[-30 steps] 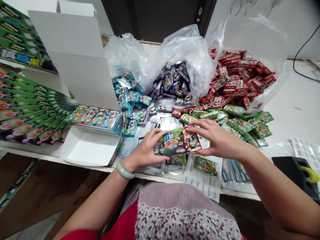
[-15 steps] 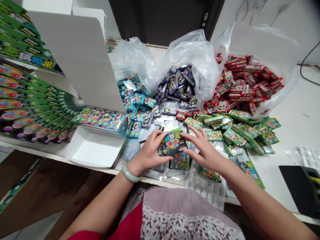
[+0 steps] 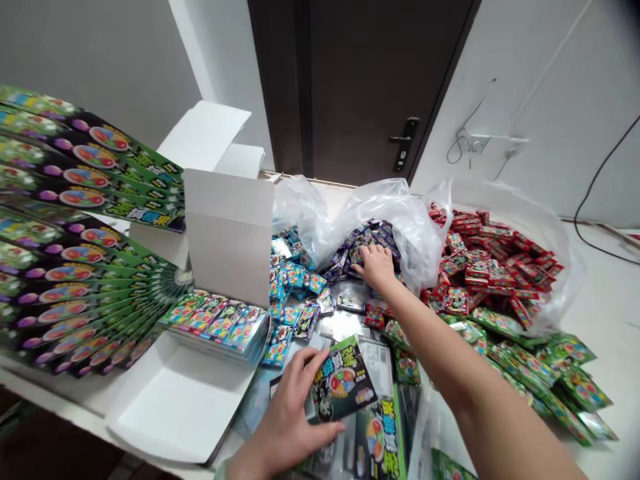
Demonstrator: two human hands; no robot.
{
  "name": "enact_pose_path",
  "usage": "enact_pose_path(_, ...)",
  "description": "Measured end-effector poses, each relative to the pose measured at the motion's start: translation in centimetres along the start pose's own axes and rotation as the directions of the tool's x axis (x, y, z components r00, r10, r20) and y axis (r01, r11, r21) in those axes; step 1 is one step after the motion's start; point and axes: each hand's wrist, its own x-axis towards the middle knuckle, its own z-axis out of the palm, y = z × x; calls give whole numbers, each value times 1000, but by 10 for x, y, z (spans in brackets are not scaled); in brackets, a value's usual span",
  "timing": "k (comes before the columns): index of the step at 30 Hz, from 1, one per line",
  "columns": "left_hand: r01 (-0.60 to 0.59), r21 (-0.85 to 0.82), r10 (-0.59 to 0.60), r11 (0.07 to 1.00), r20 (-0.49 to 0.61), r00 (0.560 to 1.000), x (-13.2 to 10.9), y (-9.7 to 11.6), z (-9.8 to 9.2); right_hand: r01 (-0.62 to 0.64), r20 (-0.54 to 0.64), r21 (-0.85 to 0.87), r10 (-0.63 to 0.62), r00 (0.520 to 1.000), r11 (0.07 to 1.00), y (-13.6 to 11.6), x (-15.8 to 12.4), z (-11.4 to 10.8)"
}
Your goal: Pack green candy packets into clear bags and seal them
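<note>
The left hand sits low near the front of the table, fingers closed around the edge of a dark green card; it is holding that card firmly, not merely resting on it; the card sticks out to the right of the hand, tilted, its longer axis running from lower left to upper right in the head view; its far corner points toward the heap of purple packets, and the left hand is plainly the nearer of the two; the right hand is well apart, stretched up the table, its fingers spread down among the purple packets; whether it has closed on any packet I cannot tell, as the fingers are partly buried; a shiny pile of foil pouches lies between the two hands; a larger green card lies just below and to the right of the held card; blue packets heap to the left of the right hand, red packets to its right inside a clear plastic bag, and green packets spill beyond them; a white cardboard box holding a stack of cards stands to the left of the held card, beside fanned green display cards.
</note>
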Motion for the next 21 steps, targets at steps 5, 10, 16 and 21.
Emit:
enact_pose_path(5,8,-6,-8,1000,16,1000,-1,-9,-6,-169,8,115,170,985,979,3,7,5)
enact_pose_path(10,6,-19,-6,1000,10,1000,-2,-14,-9,-324,174,408,276,945,853,17,-29,-23)
enact_pose_path(16,-15,12,15,1000,-20,1000,-5,-8,-18,-472,415,671,237,878,572,20,-117,-61)
enact_pose_path(21,-45,53,47,998,-43,998,-8,-1,-20,-467,465,681,159,871,564,31,-163,-80)
